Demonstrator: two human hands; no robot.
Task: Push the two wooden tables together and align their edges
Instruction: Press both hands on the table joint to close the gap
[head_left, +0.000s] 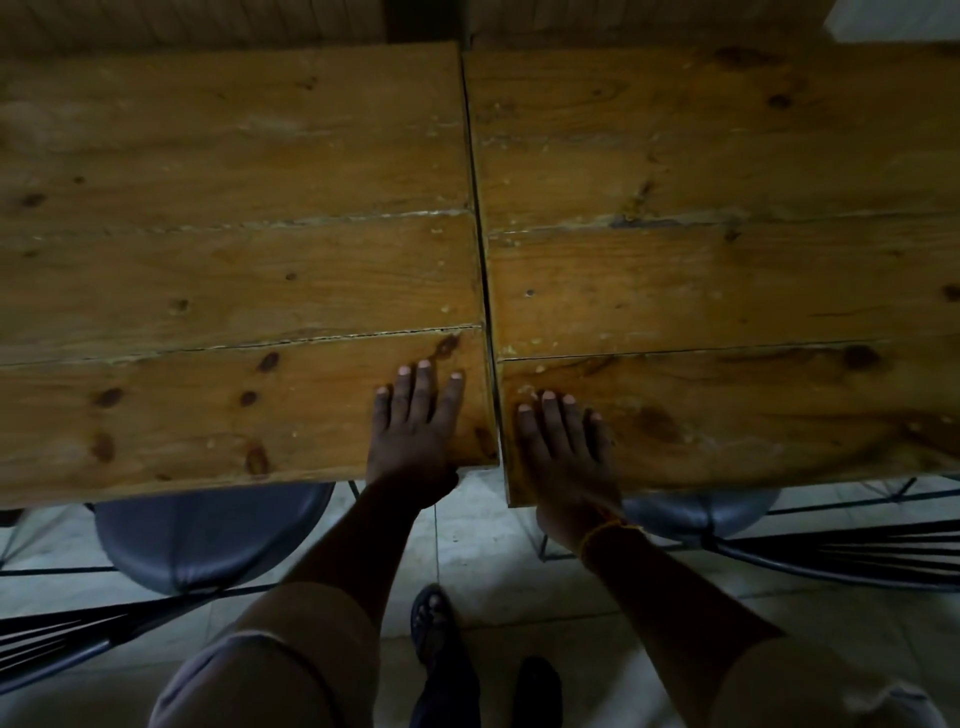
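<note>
Two wooden tables stand side by side, the left table (234, 270) and the right table (727, 291), each top made of three long planks. Between them runs one narrow dark seam (480, 249), and this seam is the landmark for everything else. The tops are all but touching along it. At the near end of the seam the edges do not line up: the right table's near edge reaches closer to the person than the left table's, so its corner juts past.

Two bare hands lie on the tops, one on each side of the seam. The left hand (415, 436) rests flat on the left table just beside the seam, fingers spread apart, gripping nothing. The right hand (563, 452) rests flat on the right table just beside the seam, fingers apart too, with a thin orange band (608, 535) on its wrist.

Two round grey stools sit tucked under the near edges: one stool (208, 540) left of the seam, another stool (701, 512) right of it. Dark wire frames show beside each. Below the seam, on the pale tiled floor (483, 540), one sandalled foot (434, 623) is visible.
</note>
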